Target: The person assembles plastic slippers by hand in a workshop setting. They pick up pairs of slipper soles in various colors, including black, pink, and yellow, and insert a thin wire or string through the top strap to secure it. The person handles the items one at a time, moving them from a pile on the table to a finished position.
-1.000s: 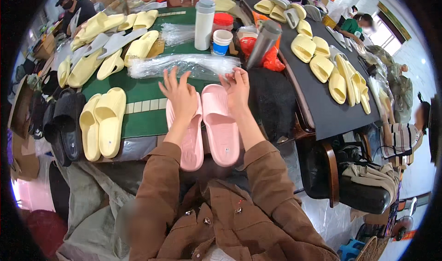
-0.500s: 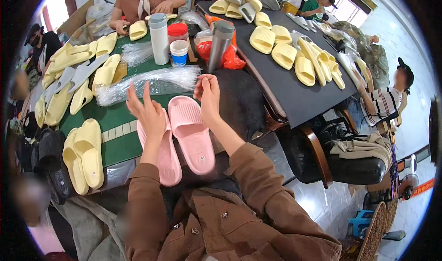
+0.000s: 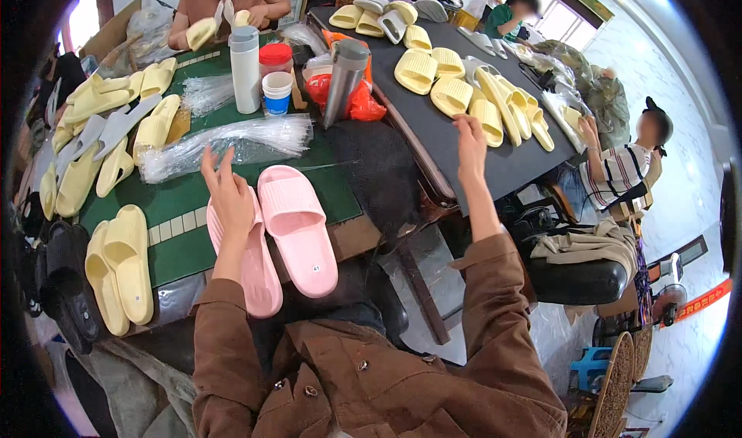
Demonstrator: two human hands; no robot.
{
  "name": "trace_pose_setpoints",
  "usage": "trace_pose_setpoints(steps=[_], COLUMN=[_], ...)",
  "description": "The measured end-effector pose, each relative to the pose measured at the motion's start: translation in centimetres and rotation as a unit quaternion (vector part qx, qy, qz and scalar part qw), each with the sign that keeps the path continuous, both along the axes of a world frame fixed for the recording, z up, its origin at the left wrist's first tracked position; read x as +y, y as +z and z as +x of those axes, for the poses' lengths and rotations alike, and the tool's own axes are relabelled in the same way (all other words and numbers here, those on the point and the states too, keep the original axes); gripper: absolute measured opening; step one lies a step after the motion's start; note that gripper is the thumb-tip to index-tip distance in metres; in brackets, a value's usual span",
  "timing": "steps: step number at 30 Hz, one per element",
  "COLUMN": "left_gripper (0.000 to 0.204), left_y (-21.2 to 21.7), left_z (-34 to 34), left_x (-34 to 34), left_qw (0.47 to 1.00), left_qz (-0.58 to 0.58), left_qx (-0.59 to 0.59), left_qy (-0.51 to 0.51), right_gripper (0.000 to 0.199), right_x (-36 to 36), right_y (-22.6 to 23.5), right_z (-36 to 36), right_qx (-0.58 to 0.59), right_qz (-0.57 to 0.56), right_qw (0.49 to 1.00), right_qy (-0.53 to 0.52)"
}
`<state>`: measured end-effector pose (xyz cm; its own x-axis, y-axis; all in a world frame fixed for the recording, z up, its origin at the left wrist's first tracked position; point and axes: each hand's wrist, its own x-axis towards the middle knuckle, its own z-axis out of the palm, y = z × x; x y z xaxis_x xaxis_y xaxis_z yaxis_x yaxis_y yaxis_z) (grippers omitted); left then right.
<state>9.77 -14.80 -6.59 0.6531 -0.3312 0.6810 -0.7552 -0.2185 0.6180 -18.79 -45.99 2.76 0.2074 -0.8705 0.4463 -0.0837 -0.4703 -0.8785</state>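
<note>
The left hand rests with fingers spread on a pink slipper at the green tabletop's near edge, its twin just beside. The right hand, arm outstretched and fingers open, reaches a yellow slipper on the black table.

left hand hides part of left pink slipper | far worker's head cut off | right people's faces blurred
</note>
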Motion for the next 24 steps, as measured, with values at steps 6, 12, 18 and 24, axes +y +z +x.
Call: trace_pose_setpoints(steps=[6, 12, 18, 24], left_gripper=[0.048, 0.049, 0.048, 0.043], left_y=[0.0, -0.2, -0.7, 0.3], left_z=[-0.2, 0.1, 0.8, -0.4], left_x=[0.0, 0.0, 1.0, -0.6], left_qw=[1.0, 1.0, 1.0, 0.999], left_qz=[0.0, 0.001, 0.002, -0.002], left_qx=[0.017, 0.0, 0.02, 0.03], left_qy=[-0.003, 0.003, 0.01, -0.025], right_gripper=[0.037, 0.045, 0.052, 0.063], right_x=[-6.3, -8.8, -10.2, -18.7], right_y=[-1.7, -1.2, -2.3, -4.2], right_z=[-4.5, -2.7, 2.6, -0.3], right_qx=[0.277, 0.449, 0.556, 0.592], right_qz=[-0.121, -0.103, -0.094, -0.128], right_qw=[0.934, 0.875, 0.816, 0.784], right_qy=[-0.192, -0.152, -0.129, -0.137])
